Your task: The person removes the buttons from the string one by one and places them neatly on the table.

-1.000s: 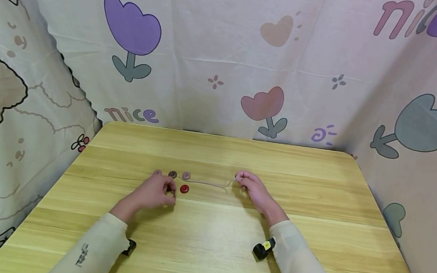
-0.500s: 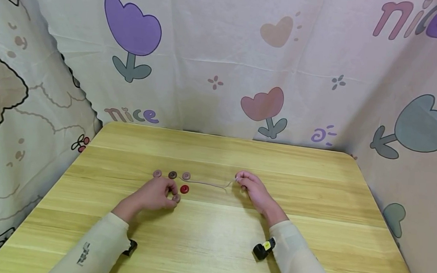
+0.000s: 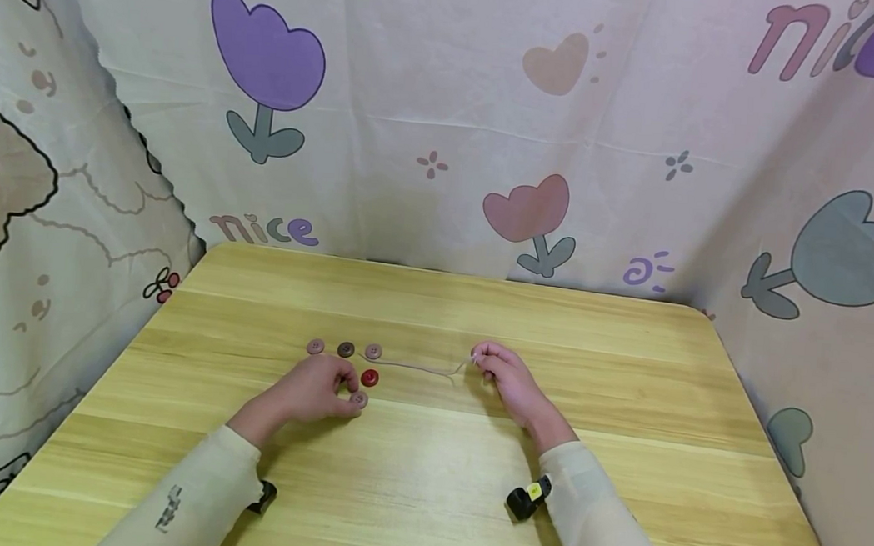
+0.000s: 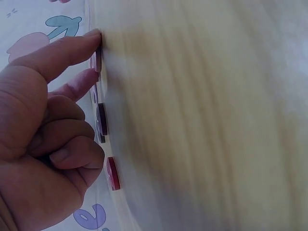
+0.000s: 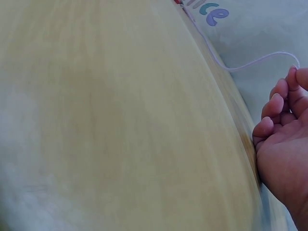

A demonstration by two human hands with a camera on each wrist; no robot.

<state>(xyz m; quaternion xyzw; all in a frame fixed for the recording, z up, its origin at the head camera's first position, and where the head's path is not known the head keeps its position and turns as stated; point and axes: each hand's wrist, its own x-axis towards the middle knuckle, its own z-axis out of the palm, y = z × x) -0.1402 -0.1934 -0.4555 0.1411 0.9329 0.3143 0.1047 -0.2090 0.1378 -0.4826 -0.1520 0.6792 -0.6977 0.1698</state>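
Note:
My left hand (image 3: 319,389) holds a pinkish-brown button (image 3: 357,398) by its edge, between thumb and index finger, low over the table. In the left wrist view that button (image 4: 97,60) stands edge-on, while the other fingers curl inward. Just above it lies a red button (image 3: 370,378). Farther back are a dark brown button (image 3: 345,349) and two dusty-pink ones, left (image 3: 316,347) and right (image 3: 374,351). A thin pale cord (image 3: 412,367) runs from near the buttons to my right hand (image 3: 509,382), whose thumb and index finger pinch its end.
The wooden table (image 3: 423,506) reaches back to a printed cloth (image 3: 385,136) hung behind and at both sides. A black wrist camera (image 3: 527,500) sits by my right sleeve. Another red button (image 4: 113,173) shows beside my left hand's curled fingers in the left wrist view.
My left hand has shifted slightly right and nearer, bringing the pinkish-brown button out below the red one. The left dusty-pink button has come fully into sight. My right hand and the cord stay still.

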